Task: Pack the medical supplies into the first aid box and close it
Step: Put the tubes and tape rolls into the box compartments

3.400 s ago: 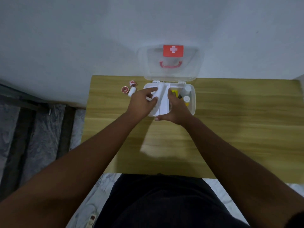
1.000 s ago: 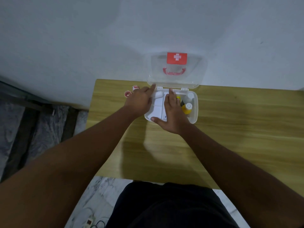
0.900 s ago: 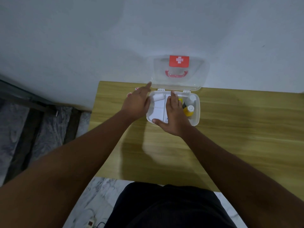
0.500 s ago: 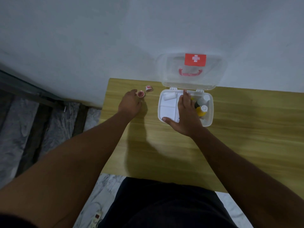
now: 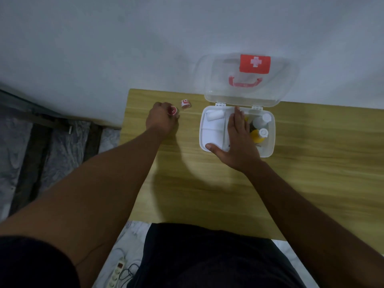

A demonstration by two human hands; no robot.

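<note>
Left hand (image 5: 161,119): at the far left part of the table (image 5: 315,154), knuckles up, fingers curled about a small red tape roll (image 5: 172,110), which shows at the fingertips. Second red-and-white tape roll (image 5: 185,103): on the table just beside the first, on the box side, apart from the hand. Right hand (image 5: 239,140): laid flat over the middle of the first aid box (image 5: 271,142), fingers straight and together pointing toward the hinge, thumb spread out to the front left rim; grasping nothing. First aid box: white, on the table at the far edge, near the wall (image 5: 104,48); clear lid (image 5: 218,84) raised upright, leaning at the wall, bearing a red cross label (image 5: 255,63) and a red handle (image 5: 245,82). Contents, left compartment: one white bandage roll (image 5: 215,116) at the far end. Contents, right compartment: one white bottle (image 5: 261,119) and one yellow bottle (image 5: 258,135) with a white cap, partly hidden by the hand; a dark item between them, not identifiable. Floor, below the table's near left corner: one white power strip (image 5: 116,273) with dark cable.
</note>
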